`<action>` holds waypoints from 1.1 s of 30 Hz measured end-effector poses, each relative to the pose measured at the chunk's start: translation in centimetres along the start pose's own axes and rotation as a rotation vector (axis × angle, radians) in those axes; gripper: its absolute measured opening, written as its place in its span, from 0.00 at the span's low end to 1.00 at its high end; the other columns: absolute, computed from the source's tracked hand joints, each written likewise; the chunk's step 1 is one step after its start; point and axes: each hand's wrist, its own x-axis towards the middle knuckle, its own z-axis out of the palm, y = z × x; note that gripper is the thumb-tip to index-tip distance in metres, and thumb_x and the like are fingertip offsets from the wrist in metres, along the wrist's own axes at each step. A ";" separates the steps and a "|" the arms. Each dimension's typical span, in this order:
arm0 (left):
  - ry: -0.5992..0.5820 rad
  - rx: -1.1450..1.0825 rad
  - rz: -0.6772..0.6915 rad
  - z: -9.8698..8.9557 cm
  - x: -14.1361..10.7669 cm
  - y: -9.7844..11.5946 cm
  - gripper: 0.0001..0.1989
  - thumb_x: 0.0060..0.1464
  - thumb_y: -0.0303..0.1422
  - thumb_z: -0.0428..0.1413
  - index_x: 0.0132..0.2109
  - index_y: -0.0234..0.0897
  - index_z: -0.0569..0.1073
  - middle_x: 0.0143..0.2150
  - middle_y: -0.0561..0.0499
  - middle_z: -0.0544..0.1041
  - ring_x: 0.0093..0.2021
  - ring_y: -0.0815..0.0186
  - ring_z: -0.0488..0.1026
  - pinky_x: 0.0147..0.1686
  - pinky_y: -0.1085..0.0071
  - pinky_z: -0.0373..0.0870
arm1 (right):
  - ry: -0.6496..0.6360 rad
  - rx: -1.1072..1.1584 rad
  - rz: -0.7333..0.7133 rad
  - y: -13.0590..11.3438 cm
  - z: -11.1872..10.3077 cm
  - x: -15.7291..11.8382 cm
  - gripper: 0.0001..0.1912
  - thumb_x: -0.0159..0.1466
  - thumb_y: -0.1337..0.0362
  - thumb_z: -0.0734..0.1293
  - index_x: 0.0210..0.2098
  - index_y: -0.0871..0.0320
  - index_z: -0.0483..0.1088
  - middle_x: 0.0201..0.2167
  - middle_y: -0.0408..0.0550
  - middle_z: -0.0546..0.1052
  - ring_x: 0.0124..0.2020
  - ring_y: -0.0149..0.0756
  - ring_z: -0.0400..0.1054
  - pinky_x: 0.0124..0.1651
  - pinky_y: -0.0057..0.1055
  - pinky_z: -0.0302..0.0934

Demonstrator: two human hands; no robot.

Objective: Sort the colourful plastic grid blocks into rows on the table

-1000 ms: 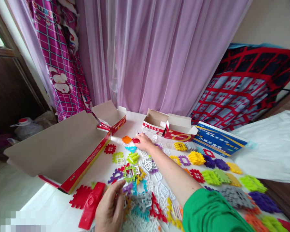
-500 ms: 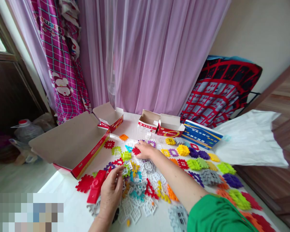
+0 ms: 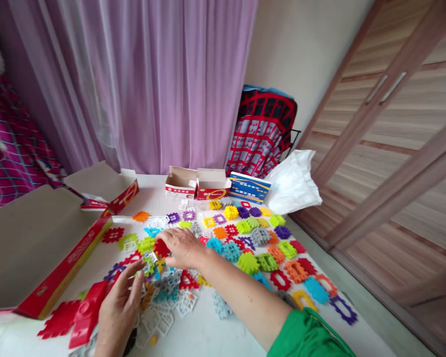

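My right hand (image 3: 184, 248) reaches over the pile from the right, its fingers closed on a red toothed building block (image 3: 162, 248). My left hand (image 3: 119, 300) is at the pile's left side, thumb and forefinger apart, with no piece visible between them. Close to its fingertips lie a lime-green block (image 3: 146, 245) and mixed small pieces. Below both hands spread loose white window-frame pieces (image 3: 156, 317), plus a red toothed piece (image 3: 188, 280). Beside my left wrist lie a long red plastic piece (image 3: 87, 315) and a large red toothed plate (image 3: 59, 320).
Colour-sorted toothed blocks (image 3: 260, 236) stand in rows on the table's right side. A large open carton (image 3: 78, 253) and a smaller open box (image 3: 124, 196) are at left. Two small boxes (image 3: 213, 186), a blue box (image 3: 250, 187) and a white bag (image 3: 295, 183) line the back.
The view has turned to the right, showing more sorted blocks and the wardrobe. My right hand has drawn back nearer my left hand, with the red block in its fingers.
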 end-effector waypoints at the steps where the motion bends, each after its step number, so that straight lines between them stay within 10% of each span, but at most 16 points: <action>1: -0.047 -0.034 -0.038 0.0 0.0 0.1 0.27 0.47 0.56 0.57 0.46 0.42 0.76 0.41 0.48 0.82 0.35 0.60 0.80 0.30 0.72 0.76 | 0.016 0.028 0.002 0.0 -0.1 -0.5 0.26 0.55 0.63 0.72 0.51 0.53 0.63 0.48 0.49 0.74 0.51 0.43 0.69 0.52 0.40 0.63; 7: -0.135 -0.084 -0.220 0.0 -0.9 1.7 0.39 0.35 0.65 0.58 0.47 0.42 0.76 0.34 0.49 0.81 0.32 0.59 0.79 0.26 0.71 0.75 | 0.290 0.268 0.227 -0.2 -1.1 -2.7 0.37 0.56 0.60 0.72 0.61 0.56 0.56 0.57 0.53 0.70 0.58 0.40 0.65 0.58 0.36 0.62; 12: -0.131 -0.091 -0.237 0.1 -1.6 3.6 0.39 0.31 0.65 0.59 0.45 0.42 0.76 0.34 0.49 0.81 0.32 0.60 0.78 0.22 0.73 0.71 | 0.130 0.273 0.156 -2.1 -1.7 -5.0 0.34 0.57 0.58 0.71 0.60 0.53 0.60 0.56 0.49 0.73 0.54 0.41 0.69 0.55 0.36 0.65; 26: -0.294 -0.148 -0.358 1.8 -4.3 6.7 0.38 0.25 0.62 0.64 0.39 0.36 0.76 0.21 0.51 0.76 0.18 0.69 0.63 0.16 0.74 0.59 | 0.181 0.133 -0.022 -3.1 -3.1 -11.3 0.28 0.60 0.75 0.63 0.60 0.60 0.60 0.61 0.50 0.69 0.59 0.35 0.63 0.63 0.31 0.56; 33: -0.270 -0.152 -0.327 3.9 -5.6 9.5 0.36 0.23 0.61 0.65 0.33 0.37 0.77 0.21 0.51 0.75 0.19 0.70 0.63 0.15 0.76 0.55 | 0.235 0.058 0.205 -3.0 -4.5 -14.4 0.24 0.60 0.63 0.68 0.55 0.57 0.63 0.52 0.52 0.73 0.49 0.41 0.69 0.49 0.36 0.66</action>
